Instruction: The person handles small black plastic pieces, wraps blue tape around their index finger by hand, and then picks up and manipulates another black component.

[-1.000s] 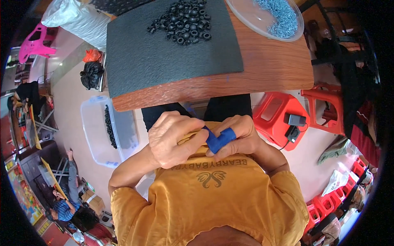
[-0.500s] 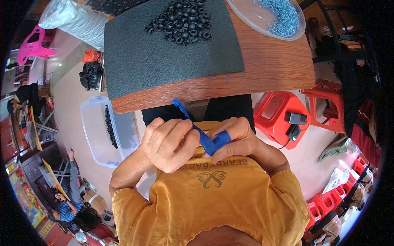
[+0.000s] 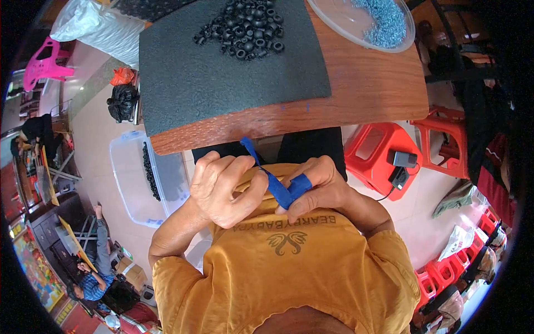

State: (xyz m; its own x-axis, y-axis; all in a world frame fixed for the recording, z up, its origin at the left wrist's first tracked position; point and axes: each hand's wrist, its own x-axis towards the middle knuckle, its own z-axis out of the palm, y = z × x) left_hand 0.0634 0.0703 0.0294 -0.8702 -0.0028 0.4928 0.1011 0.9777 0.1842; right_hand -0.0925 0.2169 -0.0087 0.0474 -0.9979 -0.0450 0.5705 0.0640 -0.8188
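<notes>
Above my lap, a blue cloth-like strip (image 3: 281, 193) runs between my two hands. My left hand (image 3: 225, 186) has its fingers curled and pinches the strip, with a short loose end sticking up past the fingers. On the right, my right hand (image 3: 322, 186) is bent inward; the strip goes round one of its fingers as a band, and the thumb presses against the fold below. Beyond both hands, small black ring-shaped and round pieces (image 3: 250, 30) lie heaped on a dark grey mat (image 3: 233, 83).
The brown wooden table (image 3: 378, 89) bears a clear round tray (image 3: 347, 33) of blue beads. A clear plastic box (image 3: 125, 181) with black pieces stands on the floor at left. Right of me, a red stool (image 3: 367, 150) holds a black device (image 3: 399, 178) with a cable.
My left hand has shifted slightly up and its fingers have loosened a little. The strip's loose end has moved slightly right. My right hand stays nearly in place.
</notes>
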